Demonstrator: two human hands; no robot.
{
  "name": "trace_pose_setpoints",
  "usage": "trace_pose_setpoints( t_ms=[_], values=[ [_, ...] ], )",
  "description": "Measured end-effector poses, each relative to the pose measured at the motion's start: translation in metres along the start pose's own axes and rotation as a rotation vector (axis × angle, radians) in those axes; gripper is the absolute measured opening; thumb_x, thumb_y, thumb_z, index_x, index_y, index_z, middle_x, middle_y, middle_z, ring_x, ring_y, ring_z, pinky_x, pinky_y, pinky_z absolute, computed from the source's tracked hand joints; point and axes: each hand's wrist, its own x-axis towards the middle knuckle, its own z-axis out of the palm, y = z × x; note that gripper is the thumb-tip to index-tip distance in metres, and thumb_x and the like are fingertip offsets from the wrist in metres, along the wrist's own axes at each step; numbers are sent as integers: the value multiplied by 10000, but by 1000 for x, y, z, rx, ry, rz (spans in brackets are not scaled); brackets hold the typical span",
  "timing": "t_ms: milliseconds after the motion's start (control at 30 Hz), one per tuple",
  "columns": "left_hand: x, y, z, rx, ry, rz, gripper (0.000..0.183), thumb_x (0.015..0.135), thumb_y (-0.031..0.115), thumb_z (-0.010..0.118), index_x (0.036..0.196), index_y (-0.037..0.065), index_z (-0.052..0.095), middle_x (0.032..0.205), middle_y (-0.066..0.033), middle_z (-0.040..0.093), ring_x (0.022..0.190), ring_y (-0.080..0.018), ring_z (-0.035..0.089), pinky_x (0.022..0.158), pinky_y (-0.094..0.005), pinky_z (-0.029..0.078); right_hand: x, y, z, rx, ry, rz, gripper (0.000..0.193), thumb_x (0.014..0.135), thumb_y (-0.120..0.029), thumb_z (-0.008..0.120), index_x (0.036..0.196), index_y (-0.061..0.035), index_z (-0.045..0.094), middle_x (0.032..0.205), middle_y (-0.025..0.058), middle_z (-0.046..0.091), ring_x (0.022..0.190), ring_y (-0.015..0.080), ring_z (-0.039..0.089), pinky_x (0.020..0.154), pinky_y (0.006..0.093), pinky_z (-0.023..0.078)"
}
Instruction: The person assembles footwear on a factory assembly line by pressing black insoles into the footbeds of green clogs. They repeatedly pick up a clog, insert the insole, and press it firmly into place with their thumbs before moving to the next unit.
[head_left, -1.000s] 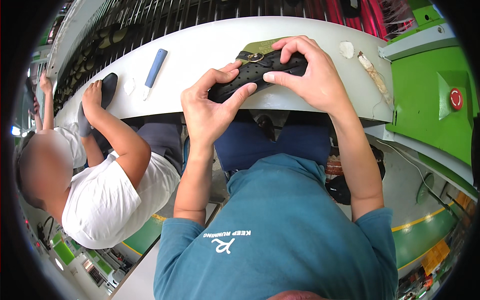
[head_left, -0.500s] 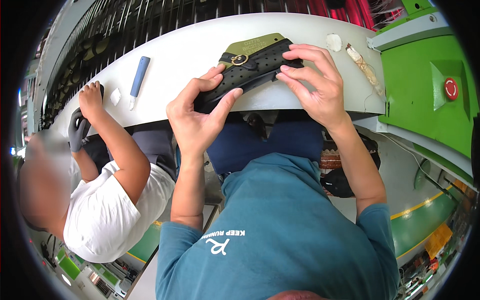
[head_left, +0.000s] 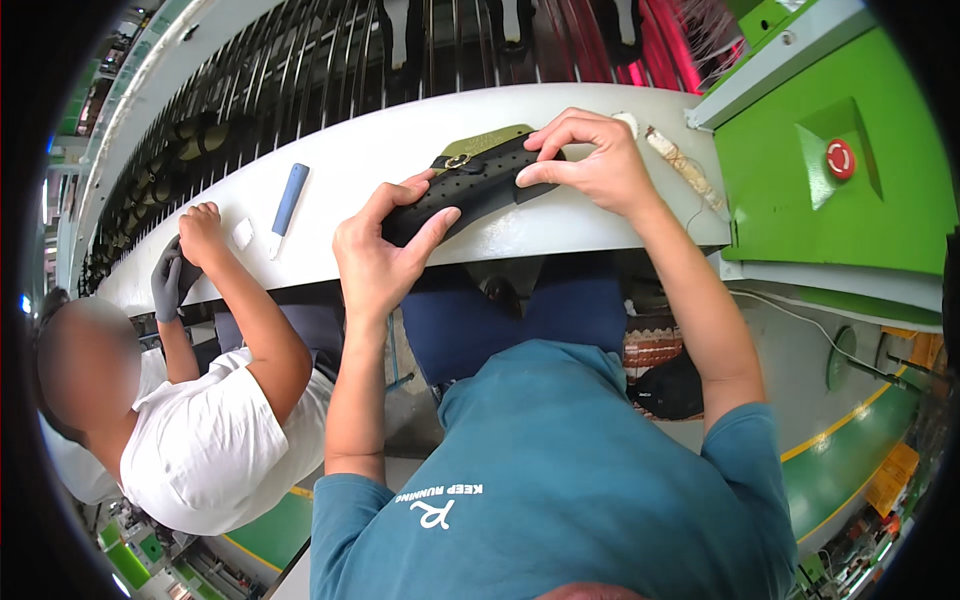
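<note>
A black perforated shoe upper (head_left: 487,180) with a small strap and a round gold-coloured buckle (head_left: 457,162) is held in front of me, above the white table. Behind its far edge an olive-green flat plate (head_left: 492,138) sticks out. My left hand (head_left: 380,235) grips the left end, thumb on the near side and fingers on the far side. At the right end, the thumb and fingers of my right hand (head_left: 590,160) pinch the edge. The near side of the upper shows a dark, smooth flap. Its underside is hidden.
On the white table (head_left: 360,150) lie a blue-handled knife (head_left: 290,198), a white scrap (head_left: 242,233) and a string-wrapped stick (head_left: 683,167). A green machine (head_left: 760,190) with a red button (head_left: 840,158) stands right. Metal rods run beyond. At left, a co-worker's hands (head_left: 200,235) are busy.
The whole view has shifted, with the table lower in it. My right fingers have closed more tightly at the upper's right end. The co-worker's bare hand has moved nearer the gloved one.
</note>
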Motion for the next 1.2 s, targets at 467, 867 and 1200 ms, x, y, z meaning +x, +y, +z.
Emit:
trace_pose_setpoints(
  t_ms=[467, 867, 1200],
  values=[
    [5, -62, -14, -221, 59, -112, 395, 1067, 360, 798, 1293, 45, 727, 951, -97, 799, 845, -99, 683, 755, -269, 545, -21, 11, 43, 205, 286, 75, 529, 974, -299, 904, 1365, 13, 731, 1229, 149, 802, 1125, 202, 774, 1015, 365, 623],
    [-40, -43, 38, -717, 46, -328, 447, 1154, 335, 667, 1449, 29, 529, 1061, -100, 742, 889, -126, 694, 761, -285, 582, -15, -7, 53, 301, 6, 367, 784, 1075, -579, 706, 1591, -13, 541, 1368, 201, 720, 1187, 238, 727, 1038, 364, 572],
    [-77, -39, 34, -409, 288, -98, 186, 1061, 181, 780, 1073, -4, 760, 895, -87, 812, 787, -141, 765, 659, -289, 581, -5, -63, 82, -551, -281, 225, 959, 892, -756, 783, 1700, -335, 486, 1279, 250, 727, 1177, 416, 741, 1023, 493, 571]
  ],
)
